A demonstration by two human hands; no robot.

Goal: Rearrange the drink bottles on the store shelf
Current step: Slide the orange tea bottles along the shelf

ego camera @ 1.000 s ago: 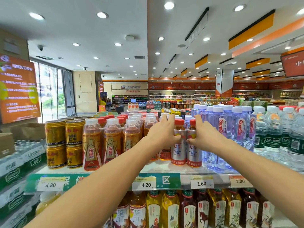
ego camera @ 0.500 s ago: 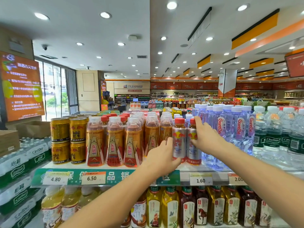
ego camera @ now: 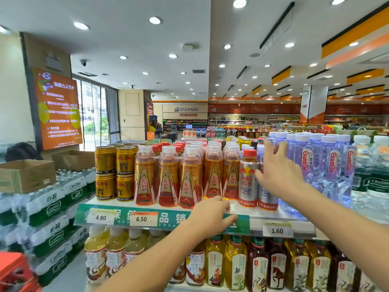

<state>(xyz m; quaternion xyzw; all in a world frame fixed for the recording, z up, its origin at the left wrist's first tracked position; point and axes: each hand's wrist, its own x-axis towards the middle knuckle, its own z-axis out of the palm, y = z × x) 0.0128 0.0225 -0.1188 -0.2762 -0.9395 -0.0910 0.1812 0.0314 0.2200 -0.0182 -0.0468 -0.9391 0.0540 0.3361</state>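
- Right hand (ego camera: pixel 277 175) has a loose, open grip, fingers spread against the second silver Red Bull bottle (ego camera: pixel 267 197), mostly hiding it.
- Left hand (ego camera: pixel 212 216) isn't gripping anything, it's just lying flat on the shelf edge (ego camera: pixel 168 220) by the green strip.
- The front silver Red Bull bottle (ego camera: pixel 248 182) stands upright on the top shelf, between the orange bottles (ego camera: pixel 187 182) and the Ganten water (ego camera: pixel 334 165).
- Gold cans (ego camera: pixel 115 173) are stacked at the far left.

Left hand (ego camera: pixel 210 216) low, palm down; right hand (ego camera: pixel 277 171) raised, fingers (ego camera: pixel 270 147) spread.
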